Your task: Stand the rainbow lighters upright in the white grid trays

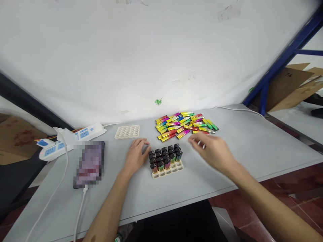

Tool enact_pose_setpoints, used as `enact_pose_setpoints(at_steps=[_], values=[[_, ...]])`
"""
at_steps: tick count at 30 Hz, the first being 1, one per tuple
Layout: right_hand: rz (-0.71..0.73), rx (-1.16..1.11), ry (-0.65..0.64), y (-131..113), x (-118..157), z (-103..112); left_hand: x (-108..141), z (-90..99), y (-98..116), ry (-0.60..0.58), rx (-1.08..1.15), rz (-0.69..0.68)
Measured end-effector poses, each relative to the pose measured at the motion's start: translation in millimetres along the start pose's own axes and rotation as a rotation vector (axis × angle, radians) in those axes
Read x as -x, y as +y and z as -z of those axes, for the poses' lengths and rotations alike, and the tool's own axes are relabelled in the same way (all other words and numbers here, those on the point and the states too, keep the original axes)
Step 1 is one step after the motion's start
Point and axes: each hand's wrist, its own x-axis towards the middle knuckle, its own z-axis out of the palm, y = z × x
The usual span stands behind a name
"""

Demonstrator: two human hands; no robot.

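A cream holed tray stands on the table, its back rows filled with upright black-topped coloured tubes that look like lighters. Its front row of holes is bare. My left hand rests on the table against the tray's left side, fingers stretched forward and slightly bent, holding nothing that shows. Slightly blurred, my right hand hovers right of the tray, at the near edge of a heap of shiny rainbow-coloured flat pieces. Its fingers are loosely curved with a gap between them, and no object shows in them.
A second cream holed tray lies at the back left. Further left are a white power strip with cables and a pixelated flat item with a cord plugged in. A white wall borders the back; cardboard boxes stand right.
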Motion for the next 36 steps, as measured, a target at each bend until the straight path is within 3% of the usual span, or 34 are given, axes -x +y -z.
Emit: enact_pose_setpoints(at_steps=[2,4,7,11,18,21,25,29,33,36], values=[[-0.203,0.134,0.021,40.2,-11.1,-0.2,-0.3,0.0,-0.2,-0.001,-0.002,-0.001],[-0.316,0.270,-0.027,81.5,-16.7,-3.7,-0.5,0.2,0.1,0.001,0.000,-0.001],[-0.323,0.394,-0.125,129.0,-13.1,-12.3,-0.6,0.6,0.9,0.006,0.005,0.004],[-0.321,0.387,-0.079,152.9,-0.2,-20.3,-1.1,0.6,0.8,0.002,0.013,0.008],[-0.372,0.337,-0.063,163.3,0.9,-18.0,-1.9,2.2,0.7,0.001,0.012,0.005],[-0.387,0.206,-0.035,165.8,-3.3,-8.9,-2.0,2.7,1.5,0.000,0.012,0.007],[-0.444,-0.302,0.154,144.4,-13.5,3.6,-2.4,2.4,1.9,0.004,0.014,0.014],[-0.387,-0.908,0.254,99.2,-26.2,-9.7,-1.9,2.7,1.4,0.007,0.015,0.015],[-0.398,-1.145,0.117,63.7,-29.0,-44.1,-0.8,3.0,0.4,0.001,0.001,0.008],[-0.493,-1.216,-0.039,55.9,-23.8,-62.5,-0.6,2.0,-0.4,-0.001,-0.006,0.010]])
